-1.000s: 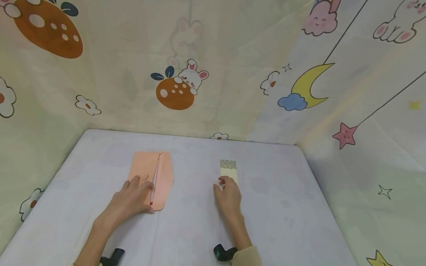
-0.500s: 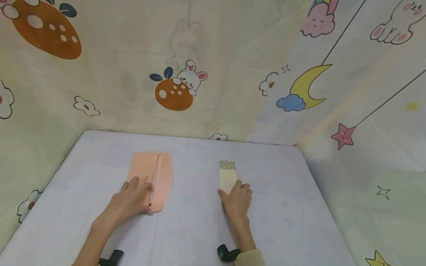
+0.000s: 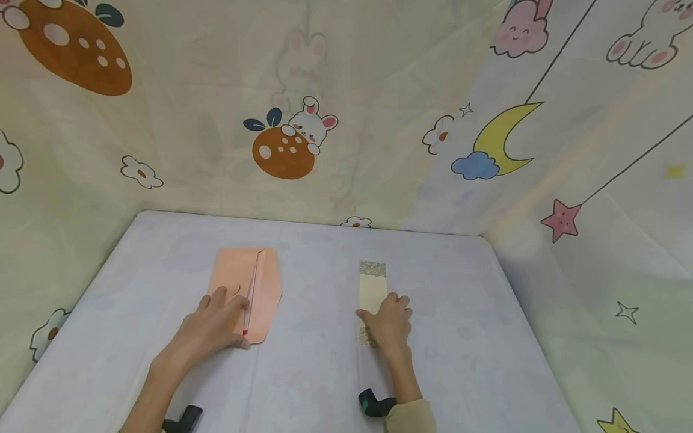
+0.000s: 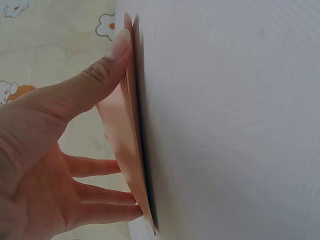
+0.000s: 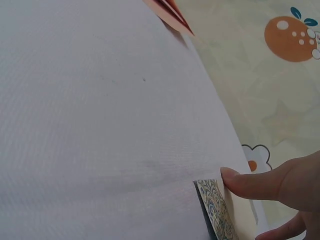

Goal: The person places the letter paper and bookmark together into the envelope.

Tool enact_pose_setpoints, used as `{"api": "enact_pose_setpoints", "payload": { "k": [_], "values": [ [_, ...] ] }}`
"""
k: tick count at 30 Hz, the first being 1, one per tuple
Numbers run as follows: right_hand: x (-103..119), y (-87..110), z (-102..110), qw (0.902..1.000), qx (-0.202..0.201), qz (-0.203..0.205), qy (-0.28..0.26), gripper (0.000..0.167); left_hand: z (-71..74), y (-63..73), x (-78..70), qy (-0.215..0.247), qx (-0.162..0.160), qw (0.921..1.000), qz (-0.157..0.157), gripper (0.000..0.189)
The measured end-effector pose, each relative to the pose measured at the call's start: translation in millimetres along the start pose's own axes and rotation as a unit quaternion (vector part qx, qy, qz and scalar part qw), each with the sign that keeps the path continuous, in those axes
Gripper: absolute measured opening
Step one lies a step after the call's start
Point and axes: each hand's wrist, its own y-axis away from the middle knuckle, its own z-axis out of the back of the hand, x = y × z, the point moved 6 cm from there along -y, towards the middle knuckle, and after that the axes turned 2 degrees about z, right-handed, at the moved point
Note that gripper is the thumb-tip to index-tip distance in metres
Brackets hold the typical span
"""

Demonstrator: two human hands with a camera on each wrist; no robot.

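A peach envelope (image 3: 265, 300) lies on the left part of the white table, a narrow gap along its flap showing white and a spot of red. My left hand (image 3: 213, 325) rests on it with the fingers spread and fairly straight. The left wrist view has the thumb (image 4: 119, 47) along the envelope's edge and several fingertips touching its face. To the right lies a cream paper strip (image 3: 372, 290) with patterned ends. My right hand (image 3: 392, 323) holds it across its width, thumb (image 5: 247, 185) at the left edge, fingers curled at the right. The hand hides part of the strip.
The white table (image 3: 319, 282) has rounded far corners and backs onto a cloth wall (image 3: 216, 138) printed with rabbits, flowers and a moon. A black device (image 3: 186, 418) sits at the left wrist, and a similar black device (image 3: 373, 403) at the right wrist.
My right hand has moved from above the strip to its right side and taken hold of it. The strip has turned slightly straighter. My left hand stays on the envelope.
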Motion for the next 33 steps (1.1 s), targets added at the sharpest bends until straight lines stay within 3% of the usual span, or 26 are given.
{"api": "enact_pose_setpoints", "payload": {
  "k": [10,14,20,25,30,33],
  "values": [
    [-2,-3.3,2,0.9993,0.020,-0.010,-0.031,0.085,1.7,0.5,-1.0,-0.001,-0.003,1.0000,-0.001,0.070],
    [-4,-3.4,0,0.9968,0.021,-0.016,-0.075,0.080,1.1,-0.3,-1.6,-0.002,-0.001,1.0000,-0.005,0.070],
    [-11,-3.3,0,0.9852,0.020,-0.033,-0.167,0.061,0.5,-0.7,-2.1,0.001,0.002,1.0000,-0.003,0.068],
    [-17,-4.0,5,0.9750,0.029,-0.023,-0.219,0.048,-0.5,0.0,-1.8,0.004,0.003,1.0000,-0.001,0.070],
    [-28,-6.3,6,0.9658,0.047,-0.023,-0.254,0.043,-1.2,-0.3,-0.9,0.000,0.004,1.0000,-0.002,0.071],
    [-34,-8.0,5,0.9536,0.062,-0.028,-0.293,0.044,-1.0,-1.0,-0.3,-0.001,0.005,1.0000,0.001,0.070]
  ]
}}
